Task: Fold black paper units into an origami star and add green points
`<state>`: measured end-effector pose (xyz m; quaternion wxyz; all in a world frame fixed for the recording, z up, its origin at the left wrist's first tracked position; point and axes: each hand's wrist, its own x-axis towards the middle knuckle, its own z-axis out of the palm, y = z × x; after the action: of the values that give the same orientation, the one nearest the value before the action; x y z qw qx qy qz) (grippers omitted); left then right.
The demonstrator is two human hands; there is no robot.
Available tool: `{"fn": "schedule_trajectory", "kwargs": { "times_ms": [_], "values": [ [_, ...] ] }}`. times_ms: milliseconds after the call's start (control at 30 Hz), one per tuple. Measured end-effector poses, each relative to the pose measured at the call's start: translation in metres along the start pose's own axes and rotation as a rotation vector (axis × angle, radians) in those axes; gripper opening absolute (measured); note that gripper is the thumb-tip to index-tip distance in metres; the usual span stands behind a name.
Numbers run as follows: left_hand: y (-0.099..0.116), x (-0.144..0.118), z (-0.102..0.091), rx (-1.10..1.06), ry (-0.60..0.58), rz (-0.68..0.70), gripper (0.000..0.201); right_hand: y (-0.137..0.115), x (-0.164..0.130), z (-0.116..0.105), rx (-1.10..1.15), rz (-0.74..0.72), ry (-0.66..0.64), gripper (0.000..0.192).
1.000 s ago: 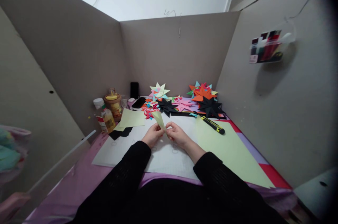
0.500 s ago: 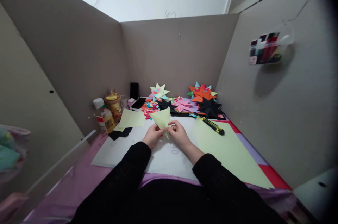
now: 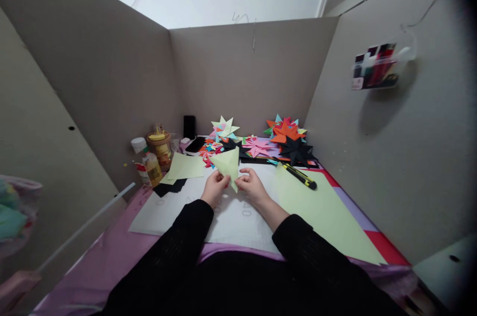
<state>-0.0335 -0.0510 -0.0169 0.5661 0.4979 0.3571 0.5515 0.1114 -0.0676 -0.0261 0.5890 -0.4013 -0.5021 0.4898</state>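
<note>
A pale yellow-green folded paper (image 3: 228, 163) is held up over the white sheet, its broad part to the upper left and a narrow point at the bottom. My left hand (image 3: 215, 188) pinches its lower left side between thumb and fingers. On the other side my right hand (image 3: 252, 187) grips the lower right edge, thumb and index finger together. Beneath both hands lies a white sheet with printed numbers (image 3: 244, 229), probably a mat. To the left rest flat yellow-green paper pieces (image 3: 187, 166) over black paper (image 3: 169, 188).
A yellow and black utility knife (image 3: 301, 177) lies on a large yellow-green sheet (image 3: 328, 211) at the right. Folded paper stars, orange (image 3: 286, 133), black (image 3: 296, 150) and pink (image 3: 258, 147), pile at the back. A glue bottle (image 3: 151, 167) and a brown jar (image 3: 160, 151) stand at the left.
The folded paper has tilted slightly and moved up a little in my hands. My right fingers have shifted slightly along its edge; both hands keep their hold.
</note>
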Motion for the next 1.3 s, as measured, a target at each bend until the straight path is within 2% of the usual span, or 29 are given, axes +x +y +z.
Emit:
{"fn": "schedule_trajectory", "kwargs": {
  "times_ms": [167,333,467,700,1067,1233,1300],
  "values": [
    [0.002,0.000,-0.002,-0.043,-0.023,-0.004,0.045,0.003,0.002,0.000,0.033,0.044,-0.005,0.023],
    [0.004,-0.002,0.002,-0.136,-0.149,-0.101,0.043,0.004,0.004,-0.001,0.048,0.060,0.029,0.023],
    [0.009,-0.004,0.001,-0.187,-0.196,-0.126,0.039,0.004,0.005,-0.003,0.038,0.070,0.035,0.023],
    [0.008,-0.007,0.001,-0.096,-0.253,-0.163,0.033,-0.001,0.003,-0.001,-0.004,0.055,-0.003,0.021],
    [0.011,-0.009,0.003,0.088,-0.217,0.017,0.036,0.005,0.006,-0.005,-0.022,0.051,0.077,0.028],
    [0.010,-0.006,0.003,0.217,-0.106,0.171,0.022,0.007,0.006,-0.003,-0.018,0.058,0.065,0.023],
    [0.009,-0.006,0.003,0.257,-0.053,0.229,0.024,0.007,0.005,-0.002,-0.015,0.055,0.052,0.019]
  ]
}}
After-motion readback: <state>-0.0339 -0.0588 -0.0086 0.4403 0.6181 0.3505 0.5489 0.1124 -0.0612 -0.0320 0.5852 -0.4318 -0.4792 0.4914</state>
